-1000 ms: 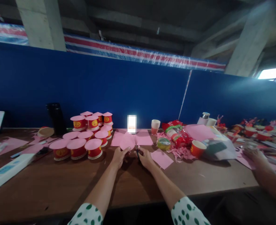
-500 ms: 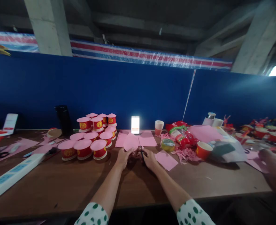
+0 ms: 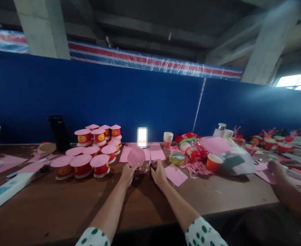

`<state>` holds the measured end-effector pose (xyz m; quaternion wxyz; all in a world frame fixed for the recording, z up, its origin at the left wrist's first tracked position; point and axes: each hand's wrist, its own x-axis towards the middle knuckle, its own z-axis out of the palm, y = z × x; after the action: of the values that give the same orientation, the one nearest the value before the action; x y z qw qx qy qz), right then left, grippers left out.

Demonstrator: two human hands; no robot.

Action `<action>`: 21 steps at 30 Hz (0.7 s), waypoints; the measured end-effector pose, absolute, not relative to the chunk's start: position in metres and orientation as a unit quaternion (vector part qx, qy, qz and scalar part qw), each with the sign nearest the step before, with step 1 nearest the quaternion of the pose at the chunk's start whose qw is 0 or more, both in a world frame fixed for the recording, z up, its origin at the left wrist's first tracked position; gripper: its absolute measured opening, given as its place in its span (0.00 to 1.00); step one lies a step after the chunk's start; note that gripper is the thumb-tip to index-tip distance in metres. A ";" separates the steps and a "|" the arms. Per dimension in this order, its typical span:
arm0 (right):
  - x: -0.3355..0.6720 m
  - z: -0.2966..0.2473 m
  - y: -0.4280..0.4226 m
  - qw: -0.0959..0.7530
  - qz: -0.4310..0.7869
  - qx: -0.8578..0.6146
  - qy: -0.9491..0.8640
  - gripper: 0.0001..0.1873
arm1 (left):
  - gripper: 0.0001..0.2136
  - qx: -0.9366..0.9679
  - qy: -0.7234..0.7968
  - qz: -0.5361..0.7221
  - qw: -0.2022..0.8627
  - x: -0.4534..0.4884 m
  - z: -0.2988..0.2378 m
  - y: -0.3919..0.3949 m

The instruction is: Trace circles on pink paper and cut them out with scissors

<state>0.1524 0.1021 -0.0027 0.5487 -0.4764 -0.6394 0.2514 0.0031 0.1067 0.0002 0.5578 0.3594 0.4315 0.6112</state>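
Note:
Between its fingers my left hand [image 3: 128, 174] pinches a pink paper circle [image 3: 136, 157], which stands tilted up toward me. A pair of dark-handled scissors [image 3: 151, 167] is gripped in my right hand [image 3: 158, 172], the blades pointing away from me. Behind both hands lie pink paper sheets [image 3: 157, 152]. Another pink sheet [image 3: 176, 175] lies just right of my right hand. On the left stand several red paper cups [image 3: 100, 165], upside down and topped with pink paper discs.
A glowing phone [image 3: 142, 137] stands against the blue partition. Rightward are a paper cup [image 3: 168, 139], a tape roll [image 3: 176, 158], a red plastic packet [image 3: 191, 145] and pink shreds. A black bottle [image 3: 59, 133] and white power strip [image 3: 9, 193] sit left. Another person's hand [image 3: 281, 177] is at far right.
The view has turned slightly right, so everything shifts left. My left hand with the paper circle and my right hand with the scissors are now a little farther apart.

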 end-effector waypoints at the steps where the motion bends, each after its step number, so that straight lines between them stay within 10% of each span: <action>1: 0.153 -0.003 0.102 0.549 0.211 -0.490 -0.643 0.11 | 0.12 0.346 0.414 0.629 0.561 0.003 0.002 0.107; 21: 0.147 0.001 0.089 0.346 0.036 -0.516 -0.782 0.08 | 0.13 0.394 0.284 0.546 0.682 0.003 0.014 0.090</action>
<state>0.1468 0.0889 0.0013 0.3464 -0.5163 -0.7824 0.0355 0.0031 0.0900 0.0138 0.6823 0.3943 0.2839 0.5463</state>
